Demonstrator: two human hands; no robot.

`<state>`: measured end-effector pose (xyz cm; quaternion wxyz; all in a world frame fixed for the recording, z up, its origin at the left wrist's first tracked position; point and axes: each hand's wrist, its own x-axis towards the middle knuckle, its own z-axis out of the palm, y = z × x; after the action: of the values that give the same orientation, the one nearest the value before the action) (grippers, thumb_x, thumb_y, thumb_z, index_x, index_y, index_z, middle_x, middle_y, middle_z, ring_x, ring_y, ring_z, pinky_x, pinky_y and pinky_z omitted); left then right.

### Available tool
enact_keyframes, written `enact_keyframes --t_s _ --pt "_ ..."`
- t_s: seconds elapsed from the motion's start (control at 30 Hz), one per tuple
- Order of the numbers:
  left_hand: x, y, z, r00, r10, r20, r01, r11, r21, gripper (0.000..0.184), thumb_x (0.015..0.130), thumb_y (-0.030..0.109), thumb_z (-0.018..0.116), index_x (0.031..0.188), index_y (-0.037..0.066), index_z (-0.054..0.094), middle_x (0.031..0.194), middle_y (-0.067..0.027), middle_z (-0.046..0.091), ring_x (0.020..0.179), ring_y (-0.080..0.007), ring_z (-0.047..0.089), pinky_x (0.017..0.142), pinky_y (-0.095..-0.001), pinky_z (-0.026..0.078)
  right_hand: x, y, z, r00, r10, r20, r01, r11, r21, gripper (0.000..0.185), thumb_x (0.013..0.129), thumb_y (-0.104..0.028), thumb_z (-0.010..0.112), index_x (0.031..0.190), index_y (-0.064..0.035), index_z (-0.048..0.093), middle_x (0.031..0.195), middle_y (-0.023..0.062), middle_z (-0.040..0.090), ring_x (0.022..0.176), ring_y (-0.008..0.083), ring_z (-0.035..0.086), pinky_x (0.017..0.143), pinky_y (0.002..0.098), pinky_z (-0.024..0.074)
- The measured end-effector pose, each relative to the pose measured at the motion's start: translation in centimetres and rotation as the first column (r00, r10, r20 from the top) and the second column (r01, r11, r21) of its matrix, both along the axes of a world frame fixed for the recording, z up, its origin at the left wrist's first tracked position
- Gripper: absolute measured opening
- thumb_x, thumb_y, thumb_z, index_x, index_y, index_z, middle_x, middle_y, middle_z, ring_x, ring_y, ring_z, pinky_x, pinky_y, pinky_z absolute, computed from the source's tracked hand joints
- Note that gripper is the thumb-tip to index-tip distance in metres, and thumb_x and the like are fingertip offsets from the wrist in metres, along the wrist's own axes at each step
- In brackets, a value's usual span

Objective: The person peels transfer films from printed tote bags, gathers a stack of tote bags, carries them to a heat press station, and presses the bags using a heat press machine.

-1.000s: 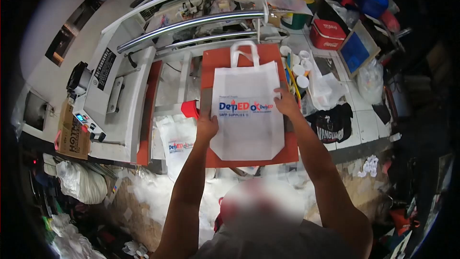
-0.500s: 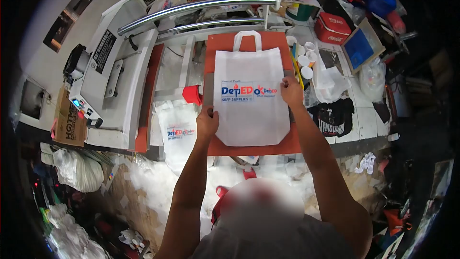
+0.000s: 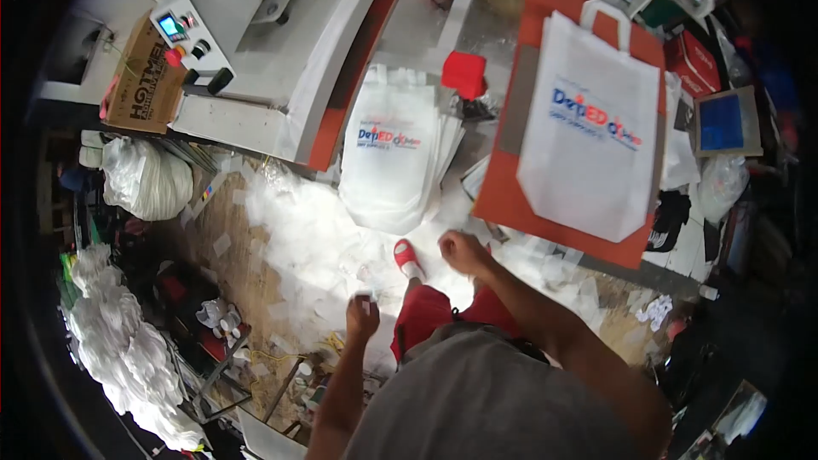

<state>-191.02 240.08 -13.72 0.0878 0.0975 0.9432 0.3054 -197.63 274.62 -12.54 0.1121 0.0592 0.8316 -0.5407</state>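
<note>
A white cloth tote bag (image 3: 588, 179) printed with "DepED" in blue and red lies flat on the reddish-brown press pad (image 3: 503, 192), its handle loop toward the far end. Neither hand touches it. My right hand (image 3: 463, 252) hangs off the pad's near edge with the fingers curled, and nothing shows in it. Lower and to the left, in front of my body, my left hand (image 3: 363, 317) is closed. Something small and pale shows at its fingertips, too small to name. A stack of printed tote bags (image 3: 388, 175) hangs left of the pad.
The heat press (image 3: 226, 21) with its lit control panel stands at upper left, beside a cardboard box (image 3: 146, 77). A red object (image 3: 464, 74) sits between stack and pad. White bundles (image 3: 128, 349) fill the lower left. A blue-faced frame (image 3: 724, 123) stands at right.
Both hands have let go of the pad's sides by the bag and come back toward my body. My view has turned left and down, showing more of the bag stack and floor.
</note>
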Motion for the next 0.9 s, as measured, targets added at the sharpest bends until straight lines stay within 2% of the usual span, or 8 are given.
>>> enact_keyframes --t_s 0.1,0.17,0.23,0.3,0.67,0.73,0.8,0.9 --pt "13.1 -14.0 -8.1 0.953 0.112 0.282 -0.044 0.971 -0.236 0.027 0.081 0.027 0.060 0.088 0.000 0.061 0.084 -0.0259 0.061 0.080 -0.0456 0.059 0.073 -0.0533 0.048 -6.3 -3.4 -11.7 0.967 -0.207 0.152 0.172 0.962 0.211 0.028 0.082 -0.029 0.069 0.091 -0.0033 0.063 0.084 0.0164 0.069 0.083 0.0342 0.067 0.073 0.0409 0.0536" --pt "14.5 -15.0 -1.2 0.642 0.432 0.633 -0.020 0.835 -0.550 0.030 0.082 0.030 0.059 0.090 0.002 0.062 0.086 -0.0260 0.064 0.085 -0.0428 0.063 0.075 -0.0530 0.049 -10.5 -5.7 -15.1 0.920 -0.345 0.186 0.278 0.909 0.310 0.037 0.079 -0.031 0.069 0.093 0.0021 0.061 0.094 0.0220 0.067 0.090 0.0394 0.064 0.081 0.0453 0.0517" --pt "19.9 -21.6 -2.8 0.541 0.224 0.810 0.194 0.905 -0.379 0.033 0.083 0.035 0.060 0.093 0.003 0.064 0.086 -0.0226 0.066 0.088 -0.0389 0.065 0.077 -0.0493 0.051 -13.9 -7.6 -18.3 0.898 -0.388 0.206 0.261 0.848 0.461 0.054 0.077 -0.039 0.072 0.103 0.0052 0.057 0.095 0.0235 0.066 0.092 0.0417 0.064 0.084 0.0442 0.0521" --pt "19.8 -22.2 1.3 0.404 0.477 0.780 -0.075 0.867 -0.492 0.034 0.082 0.036 0.062 0.092 0.004 0.066 0.087 -0.0197 0.068 0.088 -0.0360 0.066 0.078 -0.0453 0.052 -16.0 -9.1 -20.6 0.791 -0.546 0.276 0.331 0.761 0.558 0.059 0.078 -0.043 0.071 0.108 0.0046 0.054 0.100 0.0228 0.065 0.092 0.0415 0.065 0.085 0.0444 0.0524" --pt "12.8 -29.1 -7.3 0.579 0.258 0.773 -0.186 0.965 -0.183 0.026 0.083 0.030 0.065 0.092 0.005 0.063 0.087 -0.0133 0.069 0.083 -0.0289 0.068 0.073 -0.0392 0.053 -15.9 -8.6 -24.4 0.682 -0.681 0.265 0.360 0.629 0.690 0.037 0.081 -0.028 0.065 0.100 0.0019 0.056 0.098 0.0234 0.067 0.089 0.0349 0.068 0.080 0.0424 0.0556" --pt "4.5 -22.4 -2.9 0.736 0.279 0.617 -0.181 0.959 -0.217 0.024 0.084 0.027 0.064 0.091 0.005 0.062 0.083 -0.0116 0.068 0.081 -0.0276 0.068 0.072 -0.0376 0.053 -14.5 -7.4 -23.8 0.713 -0.656 0.248 0.464 0.707 0.533 0.030 0.079 -0.021 0.061 0.097 0.0021 0.060 0.095 0.0249 0.067 0.093 0.0390 0.065 0.083 0.0446 0.0520" --pt "1.8 -22.9 -8.0 0.527 0.229 0.818 -0.167 0.972 -0.164 0.035 0.087 0.037 0.063 0.104 0.007 0.058 0.090 -0.0112 0.068 0.082 -0.0281 0.067 0.073 -0.0393 0.054 -13.4 -6.8 -15.4 0.696 -0.539 0.474 0.494 0.839 0.228 0.033 0.075 -0.013 0.058 0.102 0.0045 0.059 0.085 0.0209 0.067 0.081 0.0303 0.067 0.067 0.0405 0.0533" --pt "-5.3 -13.6 -4.8 0.269 0.196 0.943 -0.756 0.650 0.080 0.060 0.092 0.052 0.054 0.132 0.011 0.038 0.125 -0.0151 0.054 0.105 -0.0325 0.060 0.081 -0.0475 0.052 -6.1 -7.0 -9.0 0.725 -0.497 0.476 0.638 0.745 -0.194 0.045 0.072 -0.005 0.059 0.115 0.0060 0.053 0.084 0.0146 0.064 0.070 0.0204 0.065 0.054 0.0324 0.0511"
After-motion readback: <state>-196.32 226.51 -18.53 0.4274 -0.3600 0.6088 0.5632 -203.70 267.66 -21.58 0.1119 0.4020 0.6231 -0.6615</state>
